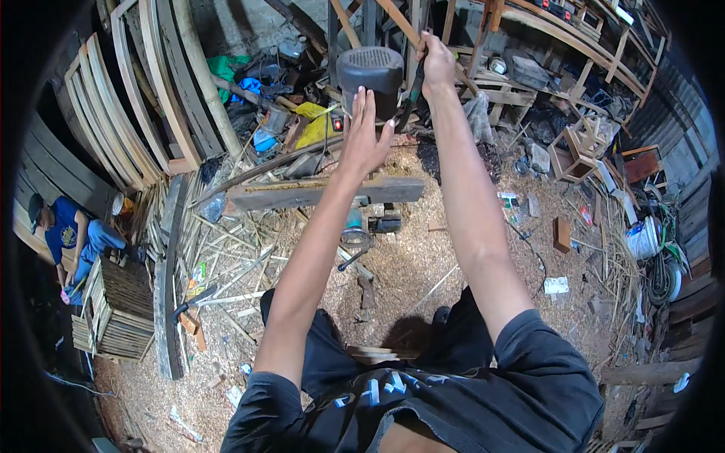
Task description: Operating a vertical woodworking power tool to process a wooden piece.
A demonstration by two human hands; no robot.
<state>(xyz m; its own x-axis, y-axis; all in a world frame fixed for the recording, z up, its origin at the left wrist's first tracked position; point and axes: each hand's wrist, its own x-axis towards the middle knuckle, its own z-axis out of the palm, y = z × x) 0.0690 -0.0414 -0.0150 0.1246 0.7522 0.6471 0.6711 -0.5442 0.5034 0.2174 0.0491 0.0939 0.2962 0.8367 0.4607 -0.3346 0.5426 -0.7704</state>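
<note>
A dark, rounded motor housing (370, 69) with a perforated cap stands in front of me at the top middle. My left hand (365, 142) reaches up to its near side, fingers stretched out and fingertips against or just before the casing. To the right of the housing, my right hand (438, 66) is raised and closed beside the lower end of a slanting wooden bar (399, 23). A dark green strap-like piece (413, 94) runs down close by this hand. What the right fingers grip cannot be made out. Below my left forearm lies a thick wooden plank (279, 195).
Under the plank sits a green vise-like metal tool (355, 235) on sawdust-covered ground. A person (72, 238) sits at the far left beside stacked wooden slats (113, 321). Curved wooden frames (143, 83) lean at the upper left. A white bucket (642, 235) stands at the right.
</note>
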